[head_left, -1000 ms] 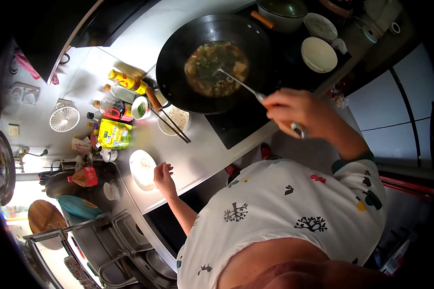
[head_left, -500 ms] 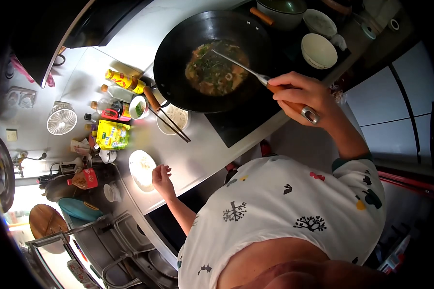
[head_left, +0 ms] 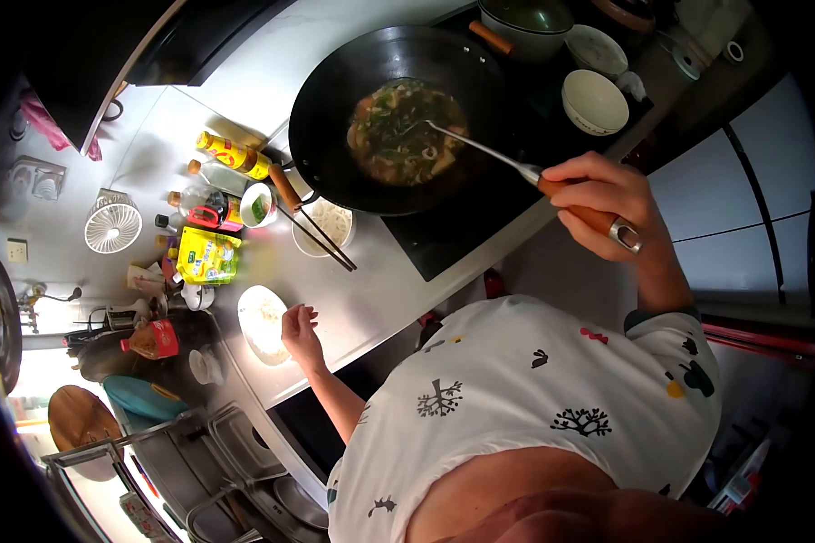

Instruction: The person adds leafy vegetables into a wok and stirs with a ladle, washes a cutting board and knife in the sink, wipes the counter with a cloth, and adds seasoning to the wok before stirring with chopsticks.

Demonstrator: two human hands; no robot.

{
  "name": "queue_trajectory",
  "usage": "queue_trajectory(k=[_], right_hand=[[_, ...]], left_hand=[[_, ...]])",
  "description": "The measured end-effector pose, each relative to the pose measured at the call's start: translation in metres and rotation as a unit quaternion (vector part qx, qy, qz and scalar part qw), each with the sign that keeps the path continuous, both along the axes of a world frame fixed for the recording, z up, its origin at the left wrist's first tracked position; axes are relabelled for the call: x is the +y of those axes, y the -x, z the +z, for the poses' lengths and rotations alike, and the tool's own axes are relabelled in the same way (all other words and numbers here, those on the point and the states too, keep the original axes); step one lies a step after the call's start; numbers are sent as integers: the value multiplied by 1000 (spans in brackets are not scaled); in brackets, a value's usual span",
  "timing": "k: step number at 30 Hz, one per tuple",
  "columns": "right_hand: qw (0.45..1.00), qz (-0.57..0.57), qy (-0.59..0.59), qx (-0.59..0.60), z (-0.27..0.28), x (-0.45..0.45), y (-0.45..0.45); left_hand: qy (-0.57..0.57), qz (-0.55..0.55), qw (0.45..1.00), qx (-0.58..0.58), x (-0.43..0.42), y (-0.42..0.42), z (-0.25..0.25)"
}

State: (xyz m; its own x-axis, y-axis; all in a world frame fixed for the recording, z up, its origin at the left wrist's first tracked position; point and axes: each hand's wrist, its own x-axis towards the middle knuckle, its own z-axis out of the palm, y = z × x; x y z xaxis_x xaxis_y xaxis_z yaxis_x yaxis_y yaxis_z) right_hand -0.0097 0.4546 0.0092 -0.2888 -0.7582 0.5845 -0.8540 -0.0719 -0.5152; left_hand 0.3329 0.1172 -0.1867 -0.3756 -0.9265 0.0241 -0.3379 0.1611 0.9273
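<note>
My right hand [head_left: 607, 204] is wrapped round the wooden handle of a cooking utensil [head_left: 498, 152] with a metal shaft. The utensil's head dips into the soupy food [head_left: 403, 136], so I cannot tell a ladle from a spatula. That food, brownish with green leaves and pale pieces, lies in the bottom of a large black wok [head_left: 321, 109]. Beside the right edge of a white oval plate [head_left: 255, 312] on the counter is my left hand [head_left: 302, 335], its fingers loosely bent and nothing in them.
Chopsticks [head_left: 321, 237] lie across a bowl of pale contents [head_left: 335, 222] by the wok's wooden handle [head_left: 283, 187]. Bottles [head_left: 231, 156], a small bowl of greens [head_left: 258, 205] and a yellow pouch [head_left: 208, 256] stand leftward. A cream bowl [head_left: 596, 101] and lidded pot [head_left: 530, 27] sit at right.
My right hand has moved right and slightly down, drawing the utensil toward the right through the food. More liquid shows on the food's surface. My left hand has hardly moved.
</note>
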Motion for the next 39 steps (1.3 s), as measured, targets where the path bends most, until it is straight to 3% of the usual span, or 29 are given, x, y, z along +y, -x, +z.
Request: queue_trajectory(k=[13,31,39], right_hand=[[1000,14,4,-8,-24,-32,13],[998,27,-52,-17,-7,-18,-4],[998,-51,40,22,-23,-18,45]], left_hand=[[-17,4,1000,8,7,-8,-2],[-73,-8,997,7,18,-3,-33],[-104,-32,994,15,23,5,-38]])
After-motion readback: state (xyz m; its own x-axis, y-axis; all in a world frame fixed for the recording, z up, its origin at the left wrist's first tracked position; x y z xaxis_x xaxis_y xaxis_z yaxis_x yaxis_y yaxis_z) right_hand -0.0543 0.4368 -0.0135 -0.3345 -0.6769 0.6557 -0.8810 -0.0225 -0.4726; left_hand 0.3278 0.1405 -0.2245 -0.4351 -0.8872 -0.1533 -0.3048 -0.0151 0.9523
